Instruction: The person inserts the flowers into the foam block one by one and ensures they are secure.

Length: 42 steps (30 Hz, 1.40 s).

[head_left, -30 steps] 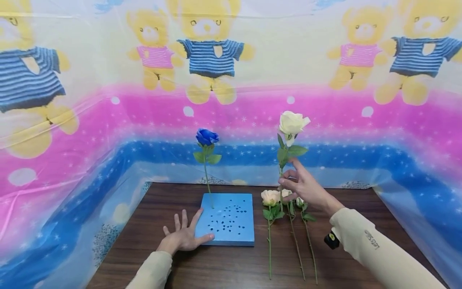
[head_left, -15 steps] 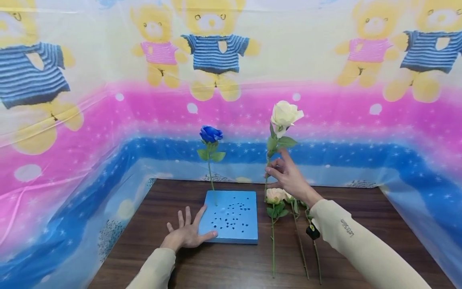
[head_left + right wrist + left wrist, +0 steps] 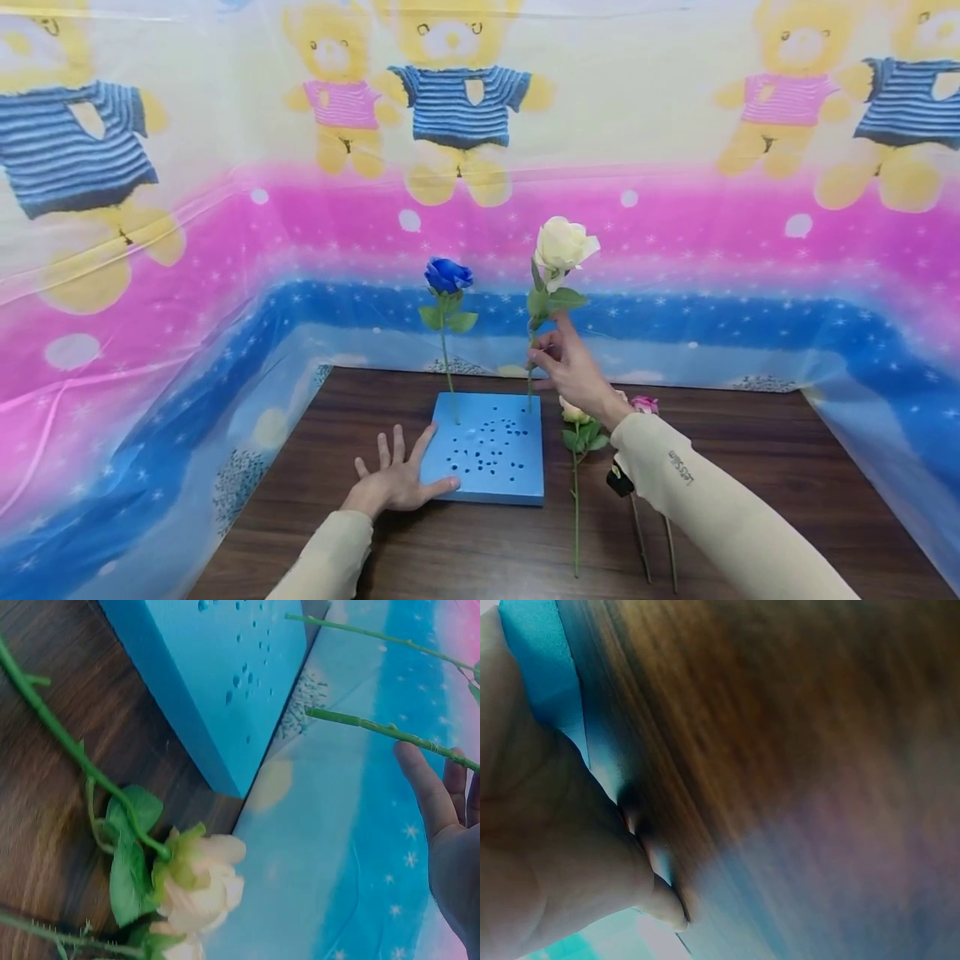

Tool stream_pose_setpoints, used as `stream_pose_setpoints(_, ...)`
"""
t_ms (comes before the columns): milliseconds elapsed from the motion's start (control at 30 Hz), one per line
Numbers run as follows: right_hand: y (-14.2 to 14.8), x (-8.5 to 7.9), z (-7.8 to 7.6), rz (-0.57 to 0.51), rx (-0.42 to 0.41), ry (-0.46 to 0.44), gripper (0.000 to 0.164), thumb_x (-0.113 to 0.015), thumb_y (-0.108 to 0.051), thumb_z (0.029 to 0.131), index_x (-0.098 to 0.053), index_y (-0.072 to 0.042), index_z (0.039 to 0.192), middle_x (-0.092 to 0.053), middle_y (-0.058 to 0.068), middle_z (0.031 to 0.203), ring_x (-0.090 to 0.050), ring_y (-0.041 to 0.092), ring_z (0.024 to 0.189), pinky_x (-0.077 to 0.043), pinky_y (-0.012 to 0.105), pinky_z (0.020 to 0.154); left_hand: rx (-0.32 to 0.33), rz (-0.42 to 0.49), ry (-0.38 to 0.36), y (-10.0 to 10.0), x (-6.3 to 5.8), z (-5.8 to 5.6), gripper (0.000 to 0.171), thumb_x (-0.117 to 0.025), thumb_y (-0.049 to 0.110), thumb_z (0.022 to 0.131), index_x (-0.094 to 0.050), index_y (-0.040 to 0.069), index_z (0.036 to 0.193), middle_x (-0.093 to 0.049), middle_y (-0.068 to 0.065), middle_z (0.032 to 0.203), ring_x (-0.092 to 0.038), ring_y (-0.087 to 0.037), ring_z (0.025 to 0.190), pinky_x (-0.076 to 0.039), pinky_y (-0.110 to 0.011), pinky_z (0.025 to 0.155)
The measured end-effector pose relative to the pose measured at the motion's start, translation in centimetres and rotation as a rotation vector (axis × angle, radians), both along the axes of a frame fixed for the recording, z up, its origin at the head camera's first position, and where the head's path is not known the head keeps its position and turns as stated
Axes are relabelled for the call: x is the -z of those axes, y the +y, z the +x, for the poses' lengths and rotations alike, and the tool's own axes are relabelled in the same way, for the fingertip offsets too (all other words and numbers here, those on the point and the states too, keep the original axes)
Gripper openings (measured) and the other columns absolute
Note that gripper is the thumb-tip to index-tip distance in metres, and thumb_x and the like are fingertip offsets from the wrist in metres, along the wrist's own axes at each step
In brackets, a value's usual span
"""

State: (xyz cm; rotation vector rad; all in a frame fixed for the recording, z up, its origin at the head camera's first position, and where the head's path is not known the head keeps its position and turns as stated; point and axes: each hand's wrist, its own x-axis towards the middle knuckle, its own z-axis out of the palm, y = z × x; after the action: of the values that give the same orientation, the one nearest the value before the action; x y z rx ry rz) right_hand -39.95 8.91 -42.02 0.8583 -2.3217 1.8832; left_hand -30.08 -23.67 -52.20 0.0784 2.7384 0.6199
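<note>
A white rose (image 3: 564, 243) stands upright in my right hand (image 3: 572, 367), which pinches its stem between thumb and fingers. The stem's lower end (image 3: 334, 716) hangs apart from the blue foam block (image 3: 480, 412), over its back right part, as the right wrist view shows. Spread fingers of my left hand (image 3: 397, 483) lie at the block's left edge, the thumb on its front left top. Towards the block's back left, a blue rose (image 3: 448, 275) is stuck in upright. Many small holes dot the block's top. In the left wrist view, the palm hides most of the block.
Right of the block, a peach rose (image 3: 573, 410) lies on the brown wooden table (image 3: 465, 550). Beside it a pink rose (image 3: 645, 405) and other stems are partly hidden by the right sleeve (image 3: 697, 475). A printed bear curtain (image 3: 480, 242) hangs behind the table.
My right hand has carried the white rose left, from above the lying roses to over the block's back right. The left hand keeps its place against the block. The view has shifted slightly.
</note>
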Motion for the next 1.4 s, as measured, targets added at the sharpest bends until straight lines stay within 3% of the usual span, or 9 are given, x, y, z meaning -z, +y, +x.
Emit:
stream_pose_setpoints(200, -1.9, 0.9, -0.3, -0.01, -0.008, 0.004, 0.063, -0.06, -0.008, 0.116, -0.032, -0.03, 0.168, -0.066, 0.02, 0.118, -0.073, 0.049, 0.111, -0.067, 0.061, 0.082, -0.005, -0.001, 0.0, -0.2, 0.1, 0.1, 0.115, -0.059, 0.089, 0.095, -0.002, 0.037, 0.181, 0.016, -0.03, 0.182, 0.015, -0.056, 0.167, 0.009, -0.09, 0.12)
stream_pose_setpoints(433, -4.0, 2.0, -0.9, -0.013, 0.02, 0.018, 0.055, -0.061, -0.003, 0.114, -0.04, -0.024, 0.16, -0.068, 0.018, 0.113, -0.074, 0.031, 0.099, -0.069, 0.05, 0.077, -0.009, -0.002, -0.003, -0.3, 0.4, 0.0, 0.116, -0.059, 0.089, 0.095, -0.002, 0.038, 0.181, 0.016, -0.029, 0.183, 0.015, -0.056, 0.167, 0.008, -0.09, 0.12)
stream_pose_setpoints(700, -5.6, 3.2, -0.9, -0.012, 0.041, -0.016, 0.053, -0.06, -0.002, 0.115, -0.039, -0.022, 0.159, -0.068, 0.018, 0.116, -0.075, 0.032, 0.1, -0.07, 0.046, 0.077, -0.004, -0.008, 0.003, -0.2, 0.4, -0.2, 0.116, -0.058, 0.091, 0.094, -0.002, 0.039, 0.181, 0.014, -0.029, 0.183, 0.014, -0.056, 0.168, 0.007, -0.09, 0.12)
stream_pose_setpoints(1000, -6.5, 4.0, -0.9, -0.002, 0.044, -0.054, 0.061, -0.057, -0.004, 0.117, -0.032, -0.025, 0.168, -0.062, 0.031, 0.128, -0.074, 0.034, 0.106, -0.07, 0.047, 0.08, -0.003, -0.011, 0.003, -0.2, 0.1, -0.1, 0.114, -0.059, 0.089, 0.095, -0.002, 0.039, 0.181, 0.014, -0.029, 0.183, 0.014, -0.056, 0.168, 0.007, -0.09, 0.12)
stream_pose_setpoints(1167, -7.2, 4.1, -1.3, 0.013, 0.055, -0.038, 0.062, -0.056, -0.006, 0.117, -0.029, -0.024, 0.17, -0.063, 0.027, 0.127, -0.074, 0.039, 0.108, -0.07, 0.046, 0.081, -0.008, -0.02, -0.006, -0.3, 0.2, -0.1, 0.115, -0.057, 0.091, 0.094, -0.001, 0.039, 0.181, 0.015, -0.029, 0.183, 0.014, -0.055, 0.168, 0.006, -0.089, 0.121)
stream_pose_setpoints(1400, -7.9, 4.6, -1.6, 0.038, 0.061, -0.037, 0.065, -0.056, -0.006, 0.117, -0.025, -0.022, 0.173, -0.064, 0.025, 0.126, -0.074, 0.031, 0.106, -0.069, 0.047, 0.081, -0.01, -0.026, 0.003, -0.3, 0.3, -0.2, 0.116, -0.058, 0.091, 0.093, -0.002, 0.039, 0.181, 0.014, -0.029, 0.183, 0.013, -0.055, 0.168, 0.005, -0.09, 0.121)
